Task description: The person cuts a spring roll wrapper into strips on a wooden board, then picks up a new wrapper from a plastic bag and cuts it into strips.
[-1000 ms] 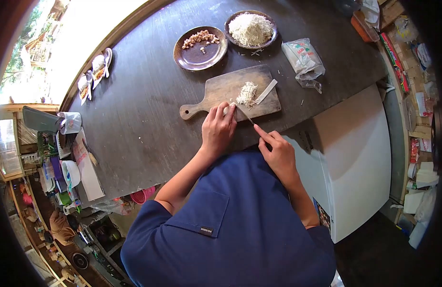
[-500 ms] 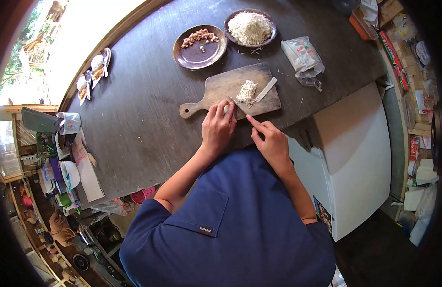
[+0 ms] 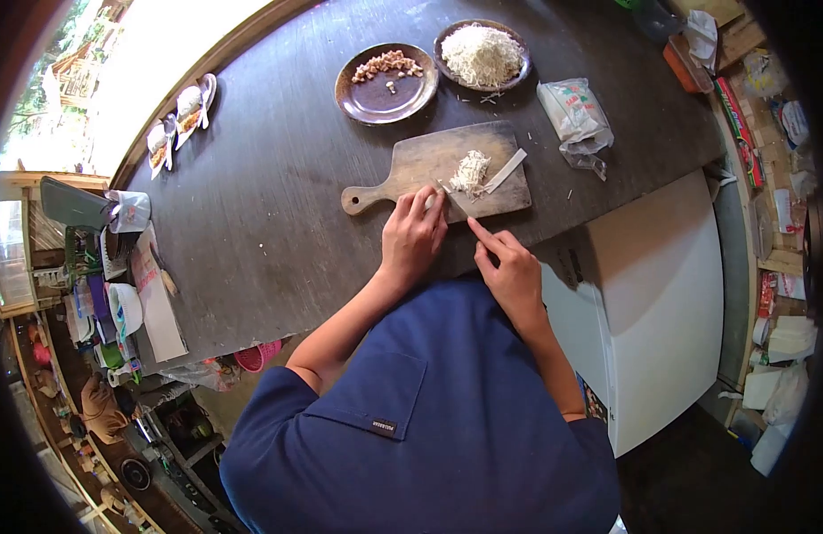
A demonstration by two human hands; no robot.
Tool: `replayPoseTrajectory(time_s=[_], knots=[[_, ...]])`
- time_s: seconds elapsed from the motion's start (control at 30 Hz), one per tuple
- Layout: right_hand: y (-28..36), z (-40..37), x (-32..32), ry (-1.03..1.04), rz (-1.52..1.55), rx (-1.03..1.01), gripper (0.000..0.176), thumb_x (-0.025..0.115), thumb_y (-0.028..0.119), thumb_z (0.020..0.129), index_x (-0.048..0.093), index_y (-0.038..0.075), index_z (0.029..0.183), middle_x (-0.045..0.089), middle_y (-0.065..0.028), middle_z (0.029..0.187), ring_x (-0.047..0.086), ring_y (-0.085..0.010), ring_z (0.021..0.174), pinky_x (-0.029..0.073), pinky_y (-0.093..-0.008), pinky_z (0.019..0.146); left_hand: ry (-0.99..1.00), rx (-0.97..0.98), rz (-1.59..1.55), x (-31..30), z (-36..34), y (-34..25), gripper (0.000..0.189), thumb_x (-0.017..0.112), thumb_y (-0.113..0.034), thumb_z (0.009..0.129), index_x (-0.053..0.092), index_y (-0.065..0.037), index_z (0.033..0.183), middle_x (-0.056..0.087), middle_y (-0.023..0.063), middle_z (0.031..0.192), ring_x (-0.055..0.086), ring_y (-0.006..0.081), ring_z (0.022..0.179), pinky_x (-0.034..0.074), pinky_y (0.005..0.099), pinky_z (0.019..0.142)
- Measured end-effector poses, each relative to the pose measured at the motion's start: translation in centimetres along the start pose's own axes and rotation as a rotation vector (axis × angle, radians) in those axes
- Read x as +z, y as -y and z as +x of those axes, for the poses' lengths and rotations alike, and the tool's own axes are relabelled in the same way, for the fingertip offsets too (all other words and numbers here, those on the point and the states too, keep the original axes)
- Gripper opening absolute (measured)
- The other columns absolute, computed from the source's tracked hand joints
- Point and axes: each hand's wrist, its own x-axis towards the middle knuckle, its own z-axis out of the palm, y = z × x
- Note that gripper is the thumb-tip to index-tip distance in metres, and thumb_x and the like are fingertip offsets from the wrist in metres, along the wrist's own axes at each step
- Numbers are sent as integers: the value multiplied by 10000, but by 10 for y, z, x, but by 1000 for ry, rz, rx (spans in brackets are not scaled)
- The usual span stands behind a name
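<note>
My left hand [image 3: 413,235] is closed over a small pale piece [image 3: 430,203] that looks like a peeled garlic clove, pressed on the wooden cutting board [image 3: 415,163]. My right hand [image 3: 513,271] grips a knife [image 3: 458,201], its index finger along the blade and the handle hidden in the palm. The blade lies at the board's near edge, its tip beside my left fingers. Just beyond it sits a small heap of pale, thinly cut shreds [image 3: 470,173]. A flat pale strip [image 3: 506,171] lies right of the heap.
Behind the board are a brown plate [image 3: 386,109] with chopped reddish-brown bits and a bowl [image 3: 444,71] heaped with pale shreds. A plastic packet [image 3: 575,119] lies to the right. A white appliance [image 3: 656,294] stands beside the dark table [image 3: 278,205]. Two small dishes with spoons sit far left.
The camera view has shifted slightly, so the table items appear a little further right. Both hands keep nearly the same pose at the board, the knife still by the left fingers.
</note>
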Motion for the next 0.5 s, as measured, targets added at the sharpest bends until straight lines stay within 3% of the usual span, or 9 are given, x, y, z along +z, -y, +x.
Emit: replayPoseTrajectory(time_s=[0.07,0.2,0.27,0.4,0.5], knots=[[3,-8,-9,56,-24,81,457,693,158,972,721,304,1404,693,-76,927,706,-302,792,571,-429,732,-10,-7,-9,2,-2,-1,441,738,-142,883,684,-8,1300,614,100,1288,596,288,1144,542,379,984],[-1,-11,-9,71,-26,102,461,693,154,972,718,304,1407,694,-74,931,707,-302,794,571,-429,735,-11,4,-12,0,0,-2,437,737,-141,884,688,-7,1297,615,101,1289,596,288,1142,540,378,987],[-9,-6,1,12,28,21,482,706,200,965,696,358,1420,668,-65,915,720,-341,767,592,-477,689,-3,-2,-8,-2,0,-3,428,739,-138,883,695,-6,1288,614,100,1287,595,286,1140,540,378,988],[-2,-3,4,-12,21,9,492,710,190,960,693,350,1426,663,-69,901,718,-341,756,592,-479,678,-14,14,0,0,1,-1,419,740,-131,881,700,-1,1277,619,99,1276,598,288,1131,541,382,985],[0,-11,-2,8,-3,61,492,705,189,963,689,346,1429,658,-70,890,714,-344,735,591,-479,664,-44,-28,-24,4,-2,-2,388,746,-117,891,728,-56,1274,640,57,1289,620,280,1122,570,392,919]])
